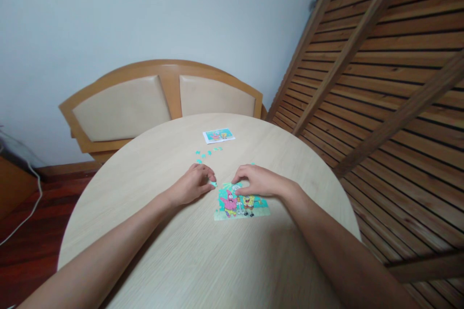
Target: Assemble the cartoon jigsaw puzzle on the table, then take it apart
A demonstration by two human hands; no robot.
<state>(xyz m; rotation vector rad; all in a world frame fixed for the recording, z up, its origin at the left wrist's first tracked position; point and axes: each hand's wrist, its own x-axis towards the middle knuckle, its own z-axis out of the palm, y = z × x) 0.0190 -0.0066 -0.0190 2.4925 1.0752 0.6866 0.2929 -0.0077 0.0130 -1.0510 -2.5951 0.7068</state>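
Observation:
A partly assembled cartoon jigsaw puzzle (232, 207) lies flat on the table, with a pink starfish and a yellow square figure on it. Just left of its upper left corner, my left hand (194, 182) pinches a small teal puzzle piece (213, 184) between thumb and fingers. My right hand (258, 179) rests over the puzzle's upper right part and hides some of it. Its thumb and fingers are apart, touching the puzzle's top area. Several loose teal puzzle pieces (203, 156) lie beyond my left hand.
A picture card (219, 135) showing the same cartoon lies farther back on the round wooden table (174, 260). Behind the table stands a padded headboard (126, 106) against the wall. Slatted wooden panels (377, 82) lean at the right. A white cable (36, 203) hangs at the left.

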